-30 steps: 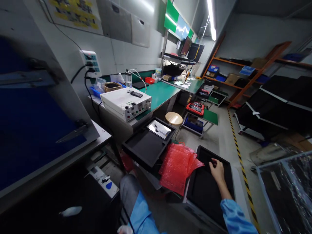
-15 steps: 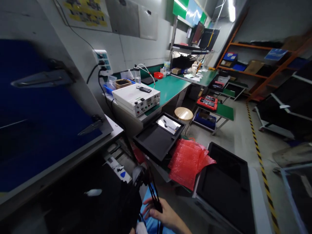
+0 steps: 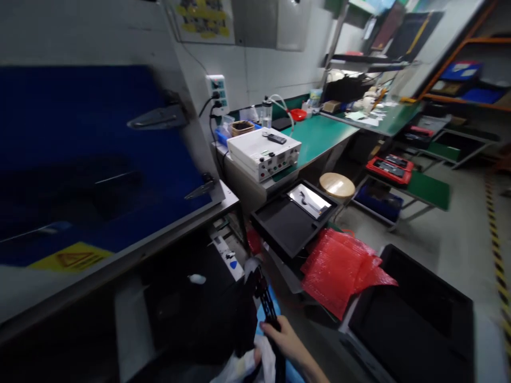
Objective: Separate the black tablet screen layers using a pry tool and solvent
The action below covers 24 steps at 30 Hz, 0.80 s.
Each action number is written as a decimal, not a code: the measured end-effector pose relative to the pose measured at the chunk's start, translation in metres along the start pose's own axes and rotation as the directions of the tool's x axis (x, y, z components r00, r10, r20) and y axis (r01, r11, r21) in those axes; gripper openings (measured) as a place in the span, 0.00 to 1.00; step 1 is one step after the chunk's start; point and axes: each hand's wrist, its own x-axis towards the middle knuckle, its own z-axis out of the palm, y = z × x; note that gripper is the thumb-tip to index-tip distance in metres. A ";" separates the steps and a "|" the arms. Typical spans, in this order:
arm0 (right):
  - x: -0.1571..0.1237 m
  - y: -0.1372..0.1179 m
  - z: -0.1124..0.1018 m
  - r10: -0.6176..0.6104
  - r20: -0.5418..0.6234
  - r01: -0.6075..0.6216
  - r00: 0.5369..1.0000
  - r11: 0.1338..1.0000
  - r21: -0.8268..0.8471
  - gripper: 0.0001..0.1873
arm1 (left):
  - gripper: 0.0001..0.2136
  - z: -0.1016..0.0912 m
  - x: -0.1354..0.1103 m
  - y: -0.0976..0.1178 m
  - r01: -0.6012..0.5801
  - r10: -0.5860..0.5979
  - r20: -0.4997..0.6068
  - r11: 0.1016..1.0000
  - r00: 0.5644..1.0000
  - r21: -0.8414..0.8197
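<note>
My right hand is closed around a black slotted strip, thumb on top, at the bottom middle of the view. The strip stands up and tilts away from me; its lower end is hidden behind the hand. Just left of it, a small bare part of my left hand shows among crumpled white cloth. The fingers there are mostly covered, so their hold is unclear. Dark material lies close beside both hands, too dim to make out. Light blue fabric shows behind the strip.
On a dark surface to the left lie a small white bottle-like thing and a white strip with a blue pick. Red bubble wrap sits between black trays. A blue panel with metal latches stands left; a round stool is ahead.
My view has turned left, so the surroundings sit further right. My right hand's fingers, partly spread before, have closed around the black strip. More white cloth shows by my left hand.
</note>
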 end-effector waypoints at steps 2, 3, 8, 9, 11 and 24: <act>0.001 -0.007 -0.006 -0.025 -0.057 0.023 0.998 0.999 -0.029 0.46 | 0.18 -0.001 -0.001 0.003 -0.033 0.033 -0.008 0.999 0.999 -0.018; 0.002 -0.012 -0.010 -0.038 -0.079 0.034 0.996 0.998 -0.044 0.46 | 0.18 -0.001 -0.001 0.006 -0.051 0.050 -0.009 0.998 0.999 -0.025; 0.000 -0.045 -0.038 -0.114 -0.147 0.100 0.983 0.990 -0.102 0.46 | 0.28 0.005 0.003 0.031 -0.131 0.131 -0.014 0.989 0.991 -0.060; 0.000 -0.050 -0.042 -0.132 -0.157 0.115 0.979 0.987 -0.113 0.45 | 0.30 0.008 0.004 0.037 -0.146 0.145 -0.019 0.987 0.989 -0.067; 0.000 -0.056 -0.048 -0.158 -0.162 0.137 0.974 0.982 -0.133 0.45 | 0.34 0.017 0.003 0.049 -0.167 0.166 -0.027 0.983 0.986 -0.071; 0.000 -0.044 -0.054 0.015 -0.116 0.007 0.993 0.982 0.188 0.42 | 0.22 0.049 0.007 0.050 -0.143 0.125 0.075 0.741 0.989 0.655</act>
